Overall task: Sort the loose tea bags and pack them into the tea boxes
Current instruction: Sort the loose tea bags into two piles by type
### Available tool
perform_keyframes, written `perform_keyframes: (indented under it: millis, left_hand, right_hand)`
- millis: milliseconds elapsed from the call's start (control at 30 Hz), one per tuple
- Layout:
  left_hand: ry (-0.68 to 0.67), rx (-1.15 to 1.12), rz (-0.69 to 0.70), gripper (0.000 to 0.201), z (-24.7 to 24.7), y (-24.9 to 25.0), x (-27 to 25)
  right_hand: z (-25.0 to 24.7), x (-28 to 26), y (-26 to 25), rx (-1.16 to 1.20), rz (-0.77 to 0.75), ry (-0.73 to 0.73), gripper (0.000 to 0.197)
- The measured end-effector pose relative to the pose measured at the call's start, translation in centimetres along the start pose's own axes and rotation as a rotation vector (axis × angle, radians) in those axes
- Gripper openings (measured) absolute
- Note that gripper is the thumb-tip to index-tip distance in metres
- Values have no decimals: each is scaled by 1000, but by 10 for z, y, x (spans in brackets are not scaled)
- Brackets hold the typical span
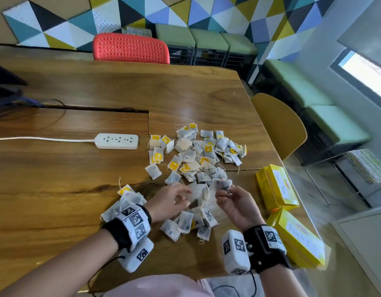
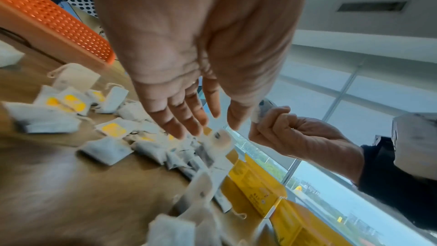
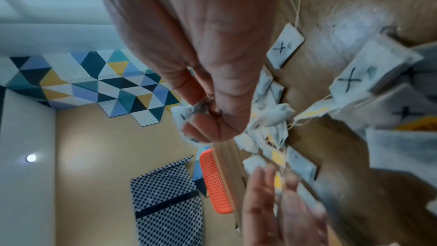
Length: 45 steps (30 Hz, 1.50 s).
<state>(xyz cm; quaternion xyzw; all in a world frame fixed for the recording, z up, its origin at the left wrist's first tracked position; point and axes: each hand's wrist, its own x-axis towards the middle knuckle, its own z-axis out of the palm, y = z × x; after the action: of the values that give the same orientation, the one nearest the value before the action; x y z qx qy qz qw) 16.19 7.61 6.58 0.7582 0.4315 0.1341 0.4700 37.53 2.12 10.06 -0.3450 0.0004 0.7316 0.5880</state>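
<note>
A person is sitting at a wooden table (image 1: 56,189), both forearms reaching forward over a scatter of loose tea bags (image 1: 198,155). Many of the bags are showing yellow tags; others are bearing a hand-drawn black cross. The pile is spreading from the middle of the table down toward the person's hands, with a smaller cluster (image 1: 129,198) lying just beside the left wrist.

The right hand (image 1: 238,202) is raised slightly above the pile, its fingers curling inward and pinching one cross-marked tea bag (image 1: 223,184) between thumb and fingertips. In the right wrist view the same tea bag (image 3: 187,117) is bunching up inside the closed fingers (image 3: 208,130).

The left hand (image 1: 170,202) is hovering just opposite, palm turned toward the right hand, fingers straight and loosely spread, holding nothing. In the left wrist view its fingers (image 2: 184,119) are pointing down toward the bags on the table; whether they are touching any cannot be told through the blur.

Two yellow tea boxes are lying at the right edge of the table, near the right wrist: the farther box (image 1: 277,187) is carrying a handwritten label reading "Green Tea", and the nearer box (image 1: 301,239) a label beginning "Black".

A white power strip (image 1: 116,141) is lying left of the pile, its cord running off to the left. A red chair (image 1: 130,48) and a yellow chair (image 1: 279,123) are standing at the table's far and right sides.
</note>
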Motion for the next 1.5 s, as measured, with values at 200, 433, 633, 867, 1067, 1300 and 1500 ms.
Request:
perform_keyframes:
  millis: [200, 433, 633, 867, 1067, 1300, 1500]
  left_hand:
    - [-38, -131, 193, 87, -1, 39, 16]
    - [-33, -479, 91, 50, 8, 56, 26]
    - [-51, -703, 12, 32, -17, 50, 17]
    - [-126, -716, -68, 35, -38, 31, 10]
    - [149, -470, 152, 33, -37, 34, 6]
    - [-5, 176, 482, 33, -22, 28, 11]
    - [148, 11, 472, 23, -34, 16, -6]
  right_hand:
    - [37, -14, -2, -68, -20, -38, 23]
    - [65, -26, -12, -209, -40, -78, 20]
    - [55, -26, -27, -191, -102, 18, 16]
    - [34, -15, -25, -268, -152, 133, 20]
    - [25, -5, 0, -130, -89, 197, 27]
    - [25, 7, 42, -115, 161, 144, 34]
    - [14, 9, 43, -49, 196, 133, 34]
